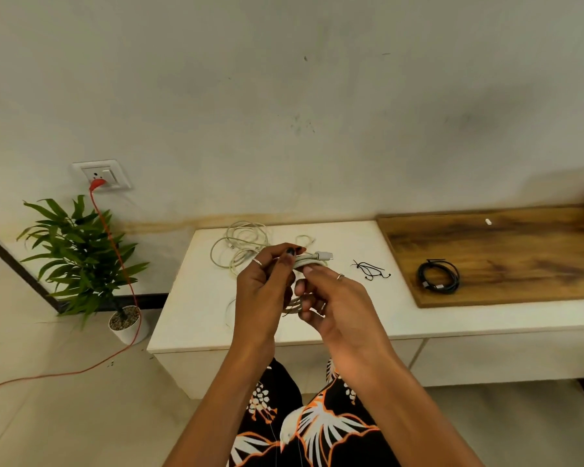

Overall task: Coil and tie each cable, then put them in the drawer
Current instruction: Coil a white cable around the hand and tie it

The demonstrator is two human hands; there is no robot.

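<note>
White cabinet top (368,308): two loose white cables (241,246), one black coil (438,276); both hands' fingers (312,269) grasp white coil (312,259).

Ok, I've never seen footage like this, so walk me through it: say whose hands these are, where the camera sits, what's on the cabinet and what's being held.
There is no machine here: a person wears one camera on the head, looking forward and down at their own two hands. The left hand and right hand together hold a coiled white cable, both gripping it. On the white cabinet lie a loose white cable and some thin black ties. On the wooden board to the right rests a black cable, already coiled. On the floor to the left stands a potted plant, with a red cord plugged into the wall socket.
</note>
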